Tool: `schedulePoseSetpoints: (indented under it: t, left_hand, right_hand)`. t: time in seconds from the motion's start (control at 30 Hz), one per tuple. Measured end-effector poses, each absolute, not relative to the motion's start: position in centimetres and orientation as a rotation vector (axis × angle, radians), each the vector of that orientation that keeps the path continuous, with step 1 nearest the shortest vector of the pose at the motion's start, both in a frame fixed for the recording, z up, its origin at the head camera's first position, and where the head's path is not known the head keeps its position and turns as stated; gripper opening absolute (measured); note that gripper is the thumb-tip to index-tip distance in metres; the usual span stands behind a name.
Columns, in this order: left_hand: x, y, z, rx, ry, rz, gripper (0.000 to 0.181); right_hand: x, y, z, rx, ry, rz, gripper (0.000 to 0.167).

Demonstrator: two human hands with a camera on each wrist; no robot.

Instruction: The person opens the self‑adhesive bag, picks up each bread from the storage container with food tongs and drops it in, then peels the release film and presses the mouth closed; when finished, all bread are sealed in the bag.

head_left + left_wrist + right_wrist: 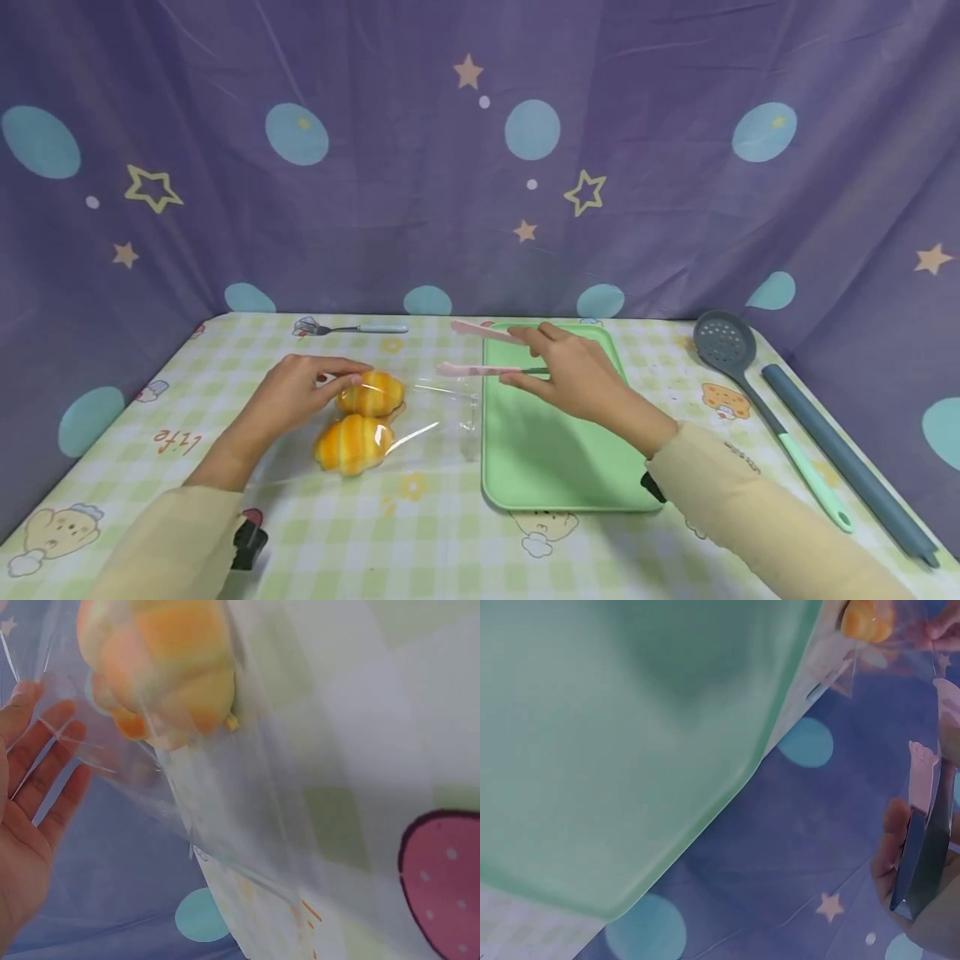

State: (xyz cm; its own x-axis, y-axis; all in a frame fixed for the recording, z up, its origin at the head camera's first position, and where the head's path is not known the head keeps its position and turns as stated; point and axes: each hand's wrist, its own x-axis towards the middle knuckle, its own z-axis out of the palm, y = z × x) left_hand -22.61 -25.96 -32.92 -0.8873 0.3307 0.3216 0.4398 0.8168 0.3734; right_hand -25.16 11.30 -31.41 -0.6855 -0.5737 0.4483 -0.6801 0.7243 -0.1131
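Two orange-and-yellow striped buns (352,445) (161,664) (866,620) lie in a clear plastic bag (450,421) (247,825) on the left of the table. My left hand (300,390) (37,795) pinches the bag's film beside the upper bun, between thumb and fingers. Over the green tray (558,454) (667,750), my right hand (573,371) (922,862) grips pink-tipped tongs (480,370) (922,776). The tongs' arms stand apart and point left, their tips over the bag's right side in the head view.
A fork (360,329) with a pale handle lies behind the buns. At the right are a slotted ladle (757,396) with a green handle and a long dark grey rod (847,462). A purple curtain (420,167) hangs behind the checked tablecloth (337,533).
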Motion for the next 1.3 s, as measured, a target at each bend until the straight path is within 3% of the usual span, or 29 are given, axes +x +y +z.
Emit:
schedulePoseSetpoints:
  t: [0.8,1.3]
  left_hand:
    - [-22.6,-25.7,-33.0,-0.572,-2.77,-0.644,0.018]
    - [-22.7,-25.8,-33.2,-0.582,-2.759,-0.647,0.018]
  right_hand:
    - [-22.7,18.4,-30.3,0.506,-2.707,0.615,0.055]
    - [-21.4,23.6,-30.6,0.269,-2.789,0.78,0.065]
